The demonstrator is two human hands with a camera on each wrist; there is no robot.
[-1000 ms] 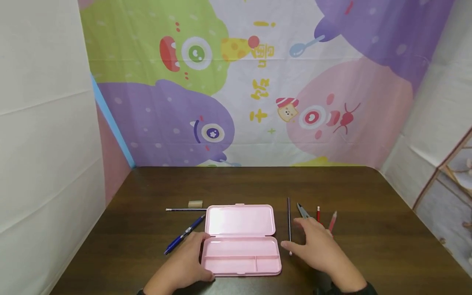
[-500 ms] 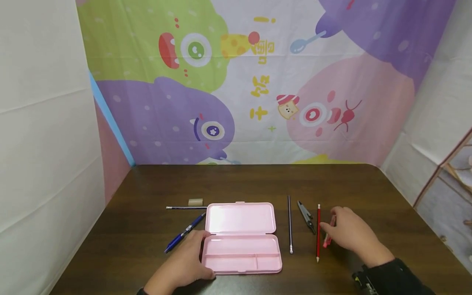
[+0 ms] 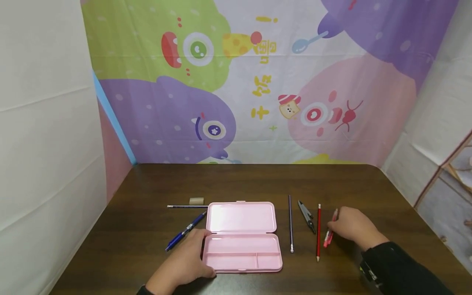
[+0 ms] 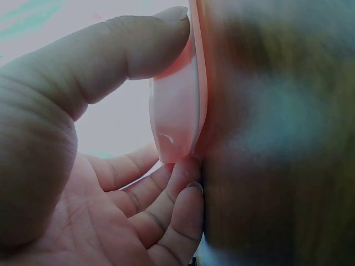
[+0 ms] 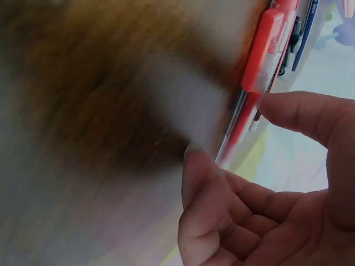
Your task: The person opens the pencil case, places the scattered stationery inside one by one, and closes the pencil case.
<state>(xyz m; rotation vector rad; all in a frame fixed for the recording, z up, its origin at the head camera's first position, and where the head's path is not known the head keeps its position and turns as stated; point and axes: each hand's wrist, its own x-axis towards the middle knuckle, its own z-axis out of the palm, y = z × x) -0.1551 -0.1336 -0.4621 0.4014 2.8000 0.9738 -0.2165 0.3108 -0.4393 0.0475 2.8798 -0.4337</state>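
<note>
In the head view, a pink pencil case (image 3: 241, 262) lies with its lid (image 3: 241, 217) laid back and its compartments bare. My left hand (image 3: 184, 260) grips the case's left end. In the left wrist view, the thumb is on one side of the pink case (image 4: 176, 113) and the fingertips are at its lower edge. At the right, my right hand (image 3: 354, 225) pinches a red gel pen (image 3: 328, 237) with a clear barrel, low over the table. The right wrist view has the thumb against the pen (image 5: 260, 61) and curled fingers at its lower part.
Between case and right hand lie a dark pencil (image 3: 290, 225), a grey compass (image 3: 307, 216) and a red pencil (image 3: 318, 233). Left of the case are a blue pen (image 3: 185, 231), another pencil (image 3: 186, 206) and a tan eraser (image 3: 196, 201). A patterned curtain (image 3: 258, 82) hangs behind the table.
My right hand has moved right, past the dark pencil, compass and red pencil, to the red gel pen and taken hold of it. The left hand has stayed on the case.
</note>
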